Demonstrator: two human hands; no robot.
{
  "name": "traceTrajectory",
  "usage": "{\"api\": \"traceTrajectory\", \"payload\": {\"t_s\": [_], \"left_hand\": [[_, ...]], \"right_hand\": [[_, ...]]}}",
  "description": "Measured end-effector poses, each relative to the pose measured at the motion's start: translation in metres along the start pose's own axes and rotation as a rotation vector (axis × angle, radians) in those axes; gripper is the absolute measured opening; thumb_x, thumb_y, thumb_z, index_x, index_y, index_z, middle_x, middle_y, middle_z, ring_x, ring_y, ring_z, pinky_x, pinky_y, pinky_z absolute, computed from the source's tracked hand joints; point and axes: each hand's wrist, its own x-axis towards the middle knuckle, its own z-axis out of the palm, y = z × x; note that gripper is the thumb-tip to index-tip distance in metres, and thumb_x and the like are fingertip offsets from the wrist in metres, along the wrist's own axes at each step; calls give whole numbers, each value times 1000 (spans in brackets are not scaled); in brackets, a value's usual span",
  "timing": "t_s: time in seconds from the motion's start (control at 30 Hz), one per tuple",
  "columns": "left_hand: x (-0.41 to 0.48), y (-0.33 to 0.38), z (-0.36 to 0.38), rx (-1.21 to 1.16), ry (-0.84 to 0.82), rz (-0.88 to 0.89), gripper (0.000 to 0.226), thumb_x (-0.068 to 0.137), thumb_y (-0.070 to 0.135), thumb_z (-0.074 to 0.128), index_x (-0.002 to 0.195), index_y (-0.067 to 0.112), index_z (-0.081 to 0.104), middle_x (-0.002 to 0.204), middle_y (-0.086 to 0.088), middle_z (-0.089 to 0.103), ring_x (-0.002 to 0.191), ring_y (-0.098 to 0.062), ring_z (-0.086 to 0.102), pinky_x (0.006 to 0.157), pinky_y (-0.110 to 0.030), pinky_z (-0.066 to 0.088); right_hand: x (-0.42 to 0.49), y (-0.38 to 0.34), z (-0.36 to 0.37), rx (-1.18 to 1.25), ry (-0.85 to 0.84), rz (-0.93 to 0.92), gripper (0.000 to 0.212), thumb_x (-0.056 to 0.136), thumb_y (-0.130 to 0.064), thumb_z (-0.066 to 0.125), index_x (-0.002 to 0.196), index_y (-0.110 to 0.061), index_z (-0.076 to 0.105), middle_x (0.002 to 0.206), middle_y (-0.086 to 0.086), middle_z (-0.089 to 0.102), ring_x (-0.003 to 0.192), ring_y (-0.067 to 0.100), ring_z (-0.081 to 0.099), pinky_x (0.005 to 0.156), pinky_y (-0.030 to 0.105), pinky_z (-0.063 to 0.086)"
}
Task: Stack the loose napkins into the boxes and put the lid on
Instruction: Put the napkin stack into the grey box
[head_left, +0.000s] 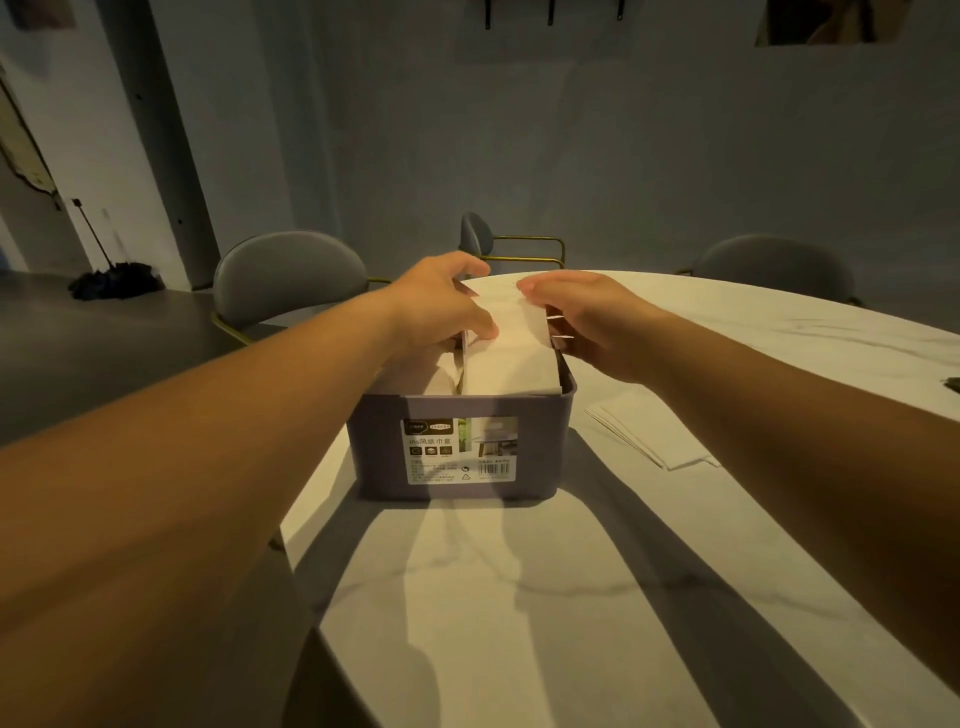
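Observation:
A grey napkin box (457, 410) with a printed label on its near side stands on the white marble table (519, 597). A divider splits it; white napkins lie in both halves. A stack of white napkins (514, 348) sits in the right half, its far end raised above the rim. My left hand (441, 306) grips that stack's far left edge, thumb on top. My right hand (587, 317) grips its far right edge. No lid is in view.
A small pile of loose napkins (644, 431) lies on the table right of the box, partly under my right forearm. Grey chairs (291, 275) stand around the table's far side. A dark folded umbrella (111, 280) leans at the back left wall.

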Motion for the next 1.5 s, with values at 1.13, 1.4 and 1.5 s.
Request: {"api": "traceTrajectory", "payload": {"t_s": [1.13,1.4,1.5], "left_hand": [[10,-14,5,211,14,58,37,82,23,74,115,25,56,107,-4,61,93,-23,62,88,-41,55],[7,-4,9,456,132,235,20,83,27,72,95,19,57,103,-2,59,97,-22,56,83,-32,48],[4,-6,6,462,258,293,11,86,21,69,94,18,62,98,0,58,93,-19,55,77,-29,44]], "right_hand": [[15,-15,-4,-741,-195,-175,8,84,-22,70,84,-18,63,91,-1,59,89,16,54,71,21,44],[6,-35,0,-982,-16,-558,37,80,-26,73,115,-18,64,103,-5,56,96,15,55,75,24,46],[-4,-43,-9,-1034,-96,-571,34,83,-32,70,113,-17,64,103,-6,58,93,14,56,75,25,48]]}}
